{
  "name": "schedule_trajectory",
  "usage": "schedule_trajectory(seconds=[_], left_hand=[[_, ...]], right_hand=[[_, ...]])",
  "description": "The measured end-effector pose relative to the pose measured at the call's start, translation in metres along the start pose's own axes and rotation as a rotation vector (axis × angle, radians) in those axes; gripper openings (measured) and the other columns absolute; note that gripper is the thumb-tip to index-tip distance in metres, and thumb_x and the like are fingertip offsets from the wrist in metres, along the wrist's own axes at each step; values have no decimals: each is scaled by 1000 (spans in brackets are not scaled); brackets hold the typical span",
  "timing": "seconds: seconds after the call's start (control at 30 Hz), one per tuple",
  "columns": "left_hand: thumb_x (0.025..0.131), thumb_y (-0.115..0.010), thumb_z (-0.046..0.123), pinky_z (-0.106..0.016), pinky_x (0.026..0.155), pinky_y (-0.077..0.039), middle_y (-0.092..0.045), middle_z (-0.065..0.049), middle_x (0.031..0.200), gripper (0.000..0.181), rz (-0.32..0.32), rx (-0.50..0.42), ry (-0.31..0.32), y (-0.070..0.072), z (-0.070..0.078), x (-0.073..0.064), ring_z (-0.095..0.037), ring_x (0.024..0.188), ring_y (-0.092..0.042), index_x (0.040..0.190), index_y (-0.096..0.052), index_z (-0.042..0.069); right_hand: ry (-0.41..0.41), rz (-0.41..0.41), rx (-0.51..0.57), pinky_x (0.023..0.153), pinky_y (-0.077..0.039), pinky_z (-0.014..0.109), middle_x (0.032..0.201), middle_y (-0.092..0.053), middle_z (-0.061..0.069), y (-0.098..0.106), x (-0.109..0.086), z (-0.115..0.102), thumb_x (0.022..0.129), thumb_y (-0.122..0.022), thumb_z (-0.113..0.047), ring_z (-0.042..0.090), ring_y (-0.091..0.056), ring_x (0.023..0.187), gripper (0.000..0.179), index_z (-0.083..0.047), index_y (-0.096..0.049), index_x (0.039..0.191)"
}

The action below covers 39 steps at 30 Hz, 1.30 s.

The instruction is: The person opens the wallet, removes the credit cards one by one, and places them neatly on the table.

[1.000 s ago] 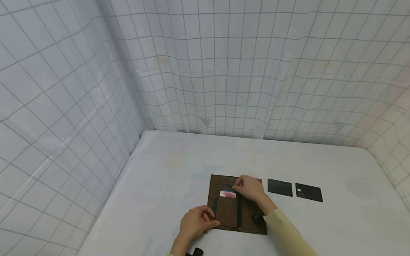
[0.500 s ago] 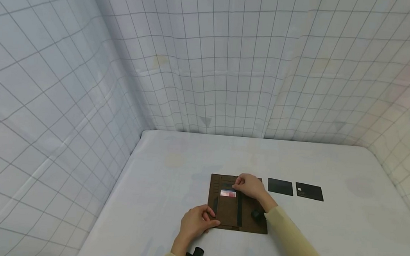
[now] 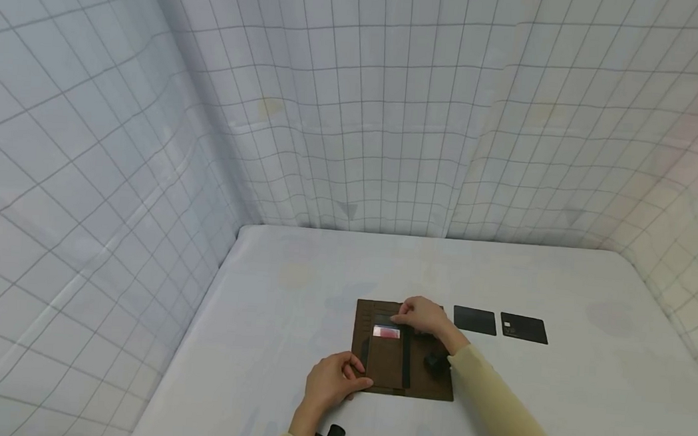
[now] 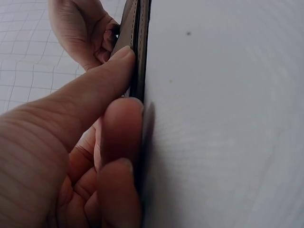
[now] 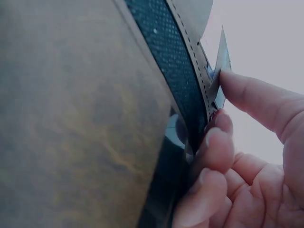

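Observation:
An open brown wallet lies flat on the white-covered table in the head view. My left hand grips its lower left corner; in the left wrist view the thumb presses on top of the stitched edge, with the fingers curled at the side. At the wallet's upper part, my right hand pinches a dark card by its right side. In the right wrist view that thin card stands tilted at the thumb tip, by the stitched pocket edge. Just below it, a white and pink card sticks out of a slot.
Right of the wallet lie two black cards, a plain one and one with a chip. A dark strap runs down the wallet's middle. Gridded white curtains stand behind and at both sides of the table.
My right hand's thumb and fingers have shifted slightly left over the dark card. My left hand keeps its hold on the wallet's corner. The head view has tilted slightly.

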<state>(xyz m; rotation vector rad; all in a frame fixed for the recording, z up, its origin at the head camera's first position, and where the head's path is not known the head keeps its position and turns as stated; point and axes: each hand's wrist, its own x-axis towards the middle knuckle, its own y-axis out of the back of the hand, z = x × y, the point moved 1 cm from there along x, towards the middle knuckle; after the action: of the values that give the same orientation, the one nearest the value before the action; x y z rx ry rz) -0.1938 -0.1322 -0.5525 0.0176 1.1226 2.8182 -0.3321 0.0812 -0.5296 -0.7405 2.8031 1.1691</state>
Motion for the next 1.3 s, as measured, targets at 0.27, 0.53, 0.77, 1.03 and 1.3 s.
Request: schedule_trajectory(seconds=[0.27, 0.53, 0.77, 1.03, 1.3], left_hand=[[73, -80, 38, -25, 46, -35, -51, 13, 52, 26, -4, 0, 0, 1, 1, 0, -6, 43, -46, 81, -62, 21], [74, -80, 37, -25, 46, -35, -51, 13, 52, 25, 4, 4, -17, 0, 1, -1, -6, 42, -46, 81, -63, 21], [76, -79, 37, -25, 46, -36, -51, 14, 52, 23, 6, 3, -46, 1, -1, 0, -5, 42, -46, 83, -63, 20], [77, -78, 37, -24, 46, -36, -51, 14, 52, 23, 0, -1, -45, 1, -1, 2, -5, 42, -47, 84, -64, 20], [76, -78, 37, -24, 47, -36, -51, 14, 53, 24, 5, -13, -55, 1, -1, 0, -4, 42, -46, 83, -64, 19]], right_hand=[[34, -67, 18, 51, -43, 29, 61, -53, -1, 3, 8, -2, 86, -71, -29, 13, -52, 48, 28, -9, -58, 71], [103, -105, 34, 54, -45, 30, 62, -53, -1, 6, 8, 0, 90, -67, -23, 13, -53, 49, 26, -7, -59, 71], [80, -89, 24, 54, -44, 30, 63, -52, 0, 3, 8, -1, 92, -64, -24, 13, -51, 49, 23, -7, -58, 78], [58, -74, 41, 52, -40, 29, 62, -51, 1, 2, 8, 0, 92, -63, -25, 13, -47, 49, 23, -7, -59, 80], [56, -39, 47, 50, -38, 28, 62, -50, 0, -3, 8, 5, 94, -61, -27, 12, -45, 48, 23, -8, -59, 82]])
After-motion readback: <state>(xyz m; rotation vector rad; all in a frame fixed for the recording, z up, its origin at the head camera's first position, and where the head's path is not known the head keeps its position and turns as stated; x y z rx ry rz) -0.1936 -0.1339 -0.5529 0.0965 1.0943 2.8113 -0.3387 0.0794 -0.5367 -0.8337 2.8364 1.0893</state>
